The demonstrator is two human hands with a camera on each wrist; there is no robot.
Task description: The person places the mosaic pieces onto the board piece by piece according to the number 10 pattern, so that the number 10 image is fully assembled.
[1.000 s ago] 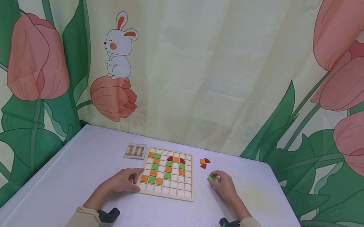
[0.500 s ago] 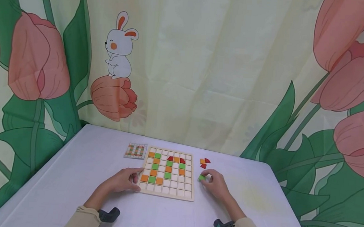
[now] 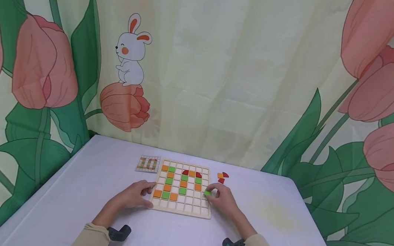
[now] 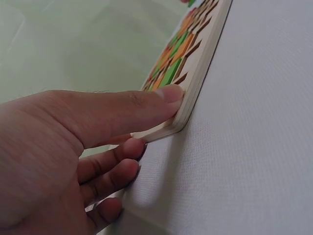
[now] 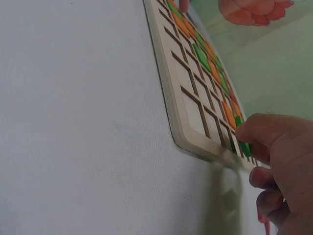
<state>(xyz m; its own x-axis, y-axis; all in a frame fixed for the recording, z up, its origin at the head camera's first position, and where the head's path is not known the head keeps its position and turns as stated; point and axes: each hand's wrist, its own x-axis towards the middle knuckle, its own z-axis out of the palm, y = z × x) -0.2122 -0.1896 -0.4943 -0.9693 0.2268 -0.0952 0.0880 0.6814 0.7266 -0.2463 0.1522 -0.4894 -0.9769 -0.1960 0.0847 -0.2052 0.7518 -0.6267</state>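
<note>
A square wooden grid board (image 3: 181, 208) lies on the table with orange, green and red tiles set in some of its cells. My left hand (image 3: 131, 195) is at its left side; in the left wrist view the thumb (image 4: 164, 95) presses on the board's rim (image 4: 188, 95) near a corner. The index finger touches the left edge higher up, and the other fingers curl loosely off the board. Between thumb and fingertips my right hand (image 3: 224, 199) pinches a green square tile (image 3: 207, 193), held over the board's right edge. Its remaining fingers are bent.
A pattern card (image 3: 148, 164) lies beyond the board's left side. Past its right side are an orange square tile (image 3: 220, 175) and two red quarter-round tiles (image 3: 225, 174). A printed curtain (image 3: 212, 83) hangs behind the table (image 3: 115, 152).
My right hand has moved left with the green tile, from the bare tablecloth to the board's right edge. The left hand has stayed on the board.
</note>
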